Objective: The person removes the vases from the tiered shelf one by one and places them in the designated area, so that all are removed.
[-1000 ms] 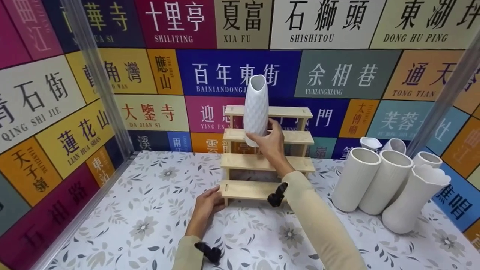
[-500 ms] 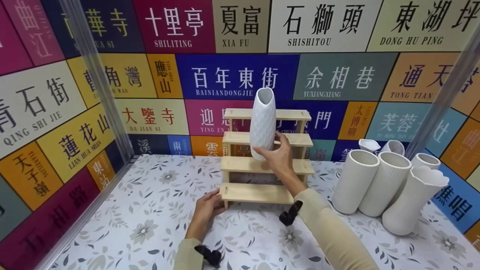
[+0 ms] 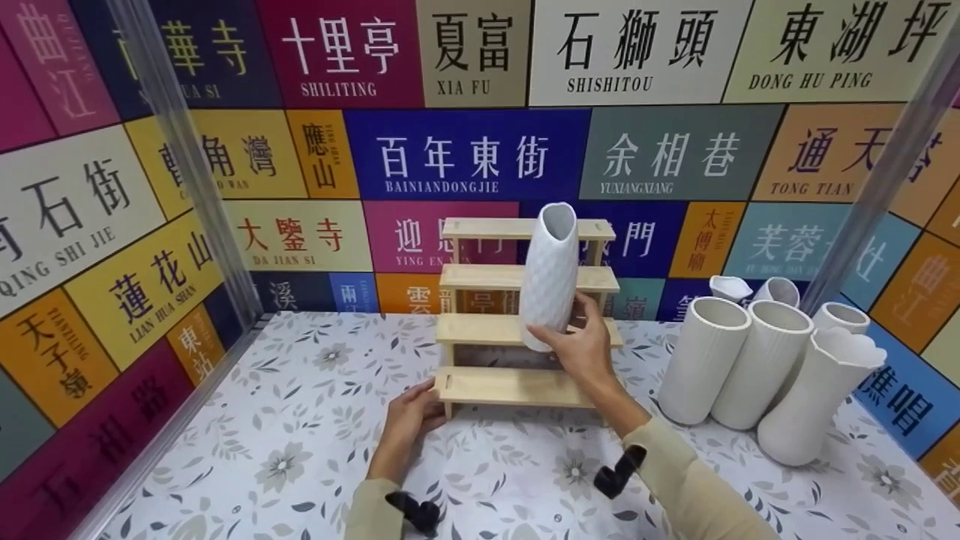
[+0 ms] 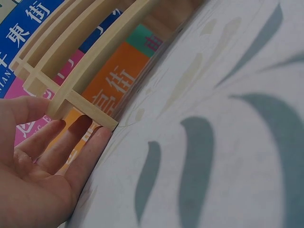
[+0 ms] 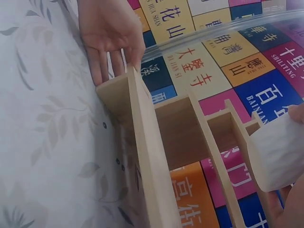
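Note:
My right hand [image 3: 589, 349] grips a white vase [image 3: 547, 277] low on its body, thumb on the near side. The vase has a textured surface and a slanted mouth, and it leans slightly right in front of the stand's steps. Its base [image 5: 275, 154] is off the steps in the right wrist view. A pale wooden four-tier stand [image 3: 517, 384] is behind it. At the lowest step's left end, my left hand [image 3: 411, 414] holds the corner, with its thumb at the plank's end and fingers against the leg [image 4: 92, 108]. Part of the right hand is hidden behind the vase.
Several white vases stand grouped at the right, including a ribbed cylinder [image 3: 705, 360] and a scallop-rimmed vase [image 3: 814, 397]. A flower-patterned cloth [image 3: 285, 465] covers the table. A wall [image 3: 465, 154] of coloured name panels rises behind, with clear corner posts [image 3: 199, 161].
My right hand has brought the vase down and to the right, from the upper steps to in front of the middle ones. The left hand stays at the stand's corner.

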### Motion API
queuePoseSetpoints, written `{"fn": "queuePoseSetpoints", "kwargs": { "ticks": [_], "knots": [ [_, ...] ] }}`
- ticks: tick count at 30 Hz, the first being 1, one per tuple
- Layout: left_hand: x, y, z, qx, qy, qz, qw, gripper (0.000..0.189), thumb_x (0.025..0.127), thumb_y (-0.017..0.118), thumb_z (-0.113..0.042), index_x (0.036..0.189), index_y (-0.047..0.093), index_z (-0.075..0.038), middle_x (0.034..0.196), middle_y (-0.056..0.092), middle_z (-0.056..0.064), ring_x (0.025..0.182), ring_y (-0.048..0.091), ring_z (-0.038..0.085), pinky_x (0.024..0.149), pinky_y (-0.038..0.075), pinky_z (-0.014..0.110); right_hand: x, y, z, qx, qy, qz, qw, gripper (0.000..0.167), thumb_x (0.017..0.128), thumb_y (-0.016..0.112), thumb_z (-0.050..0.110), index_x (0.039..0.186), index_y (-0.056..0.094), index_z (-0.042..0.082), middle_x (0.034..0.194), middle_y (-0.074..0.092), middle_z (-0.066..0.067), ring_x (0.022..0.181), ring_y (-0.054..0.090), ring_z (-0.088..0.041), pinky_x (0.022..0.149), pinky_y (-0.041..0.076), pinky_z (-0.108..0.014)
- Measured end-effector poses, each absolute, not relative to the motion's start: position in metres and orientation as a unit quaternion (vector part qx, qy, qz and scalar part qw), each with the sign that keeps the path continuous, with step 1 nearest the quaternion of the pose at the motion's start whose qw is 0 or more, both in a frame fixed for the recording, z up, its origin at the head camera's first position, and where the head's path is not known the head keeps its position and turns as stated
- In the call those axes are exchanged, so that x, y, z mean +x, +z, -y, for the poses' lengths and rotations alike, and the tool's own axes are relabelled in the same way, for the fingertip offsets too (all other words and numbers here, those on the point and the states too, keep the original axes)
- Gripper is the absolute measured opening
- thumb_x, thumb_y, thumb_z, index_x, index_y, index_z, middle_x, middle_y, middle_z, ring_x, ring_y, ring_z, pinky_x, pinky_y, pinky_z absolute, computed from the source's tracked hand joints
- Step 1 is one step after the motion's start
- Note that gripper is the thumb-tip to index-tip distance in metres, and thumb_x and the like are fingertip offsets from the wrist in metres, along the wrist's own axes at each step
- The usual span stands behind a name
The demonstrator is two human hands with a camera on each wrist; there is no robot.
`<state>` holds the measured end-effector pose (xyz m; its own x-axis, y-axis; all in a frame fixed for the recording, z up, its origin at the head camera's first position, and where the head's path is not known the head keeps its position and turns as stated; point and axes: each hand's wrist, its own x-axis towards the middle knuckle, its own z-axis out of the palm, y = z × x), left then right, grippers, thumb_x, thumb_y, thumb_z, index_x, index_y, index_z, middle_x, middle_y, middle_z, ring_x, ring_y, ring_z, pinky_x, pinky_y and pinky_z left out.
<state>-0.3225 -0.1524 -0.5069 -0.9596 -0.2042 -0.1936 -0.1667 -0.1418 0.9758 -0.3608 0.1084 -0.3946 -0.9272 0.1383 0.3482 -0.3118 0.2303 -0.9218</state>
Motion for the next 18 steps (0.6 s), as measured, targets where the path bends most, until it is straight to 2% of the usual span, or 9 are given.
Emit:
{"fn": "queuePoseSetpoints", "kwargs": {
  "ticks": [3,6,13,18],
  "knots": [
    [-0.324,-0.505,0.153,0.145,-0.739,0.657,0.018,0.05,0.096,0.061,-0.019,0.143,0.053,-0.004,0.118,0.072,0.021,0.092,0.072,0.019,0.082,0.062,0.032,-0.354,-0.397,-0.119,0.054,0.63,0.757,0.164,0.086,0.072,0.091,0.021,0.145,0.046,0.012,0.13,0.058,-0.015,0.114,0.059,-0.03,0.078,0.058,-0.025],
    [-0.324,-0.506,0.153,0.146,-0.74,0.656,0.025,0.051,0.096,0.062,-0.019,0.143,0.054,-0.003,0.118,0.071,0.024,0.093,0.072,0.02,0.082,0.062,0.033,-0.345,-0.401,-0.13,0.061,0.641,0.751,0.148,0.085,0.074,0.09,0.023,0.145,0.044,0.013,0.134,0.054,-0.012,0.115,0.06,-0.031,0.077,0.058,-0.022],
    [-0.322,-0.507,0.152,0.128,-0.751,0.648,0.024,0.05,0.096,0.061,-0.017,0.143,0.053,-0.002,0.123,0.069,0.024,0.098,0.073,0.024,0.082,0.062,0.032,-0.324,-0.41,-0.159,0.056,0.62,0.77,0.14,0.088,0.074,0.09,0.028,0.147,0.042,0.016,0.14,0.051,-0.006,0.12,0.058,-0.026,0.086,0.054,-0.017],
    [-0.32,-0.507,0.151,0.128,-0.745,0.654,0.029,0.049,0.097,0.06,-0.018,0.143,0.054,-0.002,0.126,0.068,0.024,0.097,0.073,0.022,0.081,0.062,0.032,-0.312,-0.417,-0.177,0.037,0.607,0.782,0.135,0.091,0.076,0.088,0.032,0.15,0.038,0.016,0.144,0.049,-0.006,0.123,0.056,-0.025,0.088,0.051,-0.013]
  ]
}}
